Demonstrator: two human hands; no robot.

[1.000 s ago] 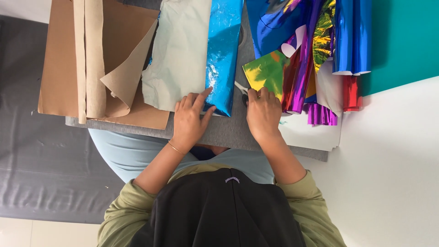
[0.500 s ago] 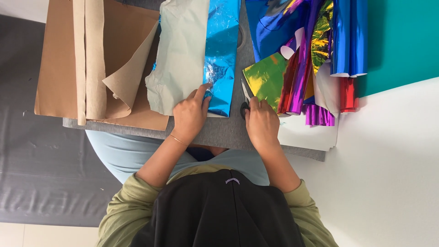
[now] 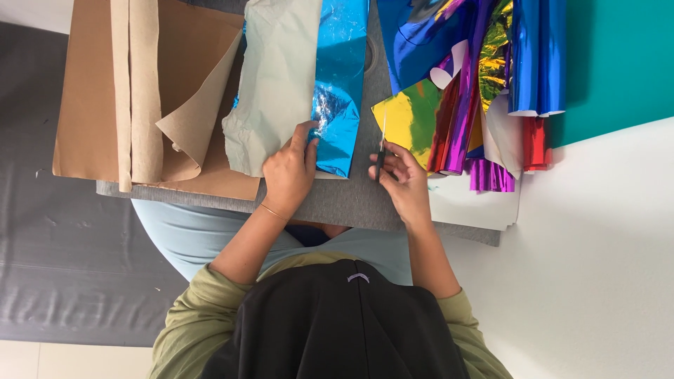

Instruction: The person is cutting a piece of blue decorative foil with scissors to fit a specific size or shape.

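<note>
My left hand (image 3: 288,175) lies flat on the near edge of a shiny blue foil sheet (image 3: 340,84), whose pale green paper backing (image 3: 277,77) is folded over beside it. My right hand (image 3: 401,181) holds a pair of scissors (image 3: 381,149) with dark handles. The blades point away from me, just right of the blue foil. Both sheets rest on a grey felt board (image 3: 351,203) across my lap.
Brown kraft paper (image 3: 140,91), partly rolled and folded, lies at the left. Several shiny foil sheets and rolls (image 3: 484,84) in blue, purple, red, gold and green are piled at the right over white paper (image 3: 470,203). A teal surface (image 3: 618,63) is at the far right.
My right hand has picked up the scissors and raised the blades to point away from me. My left hand slid up onto the blue foil's edge.
</note>
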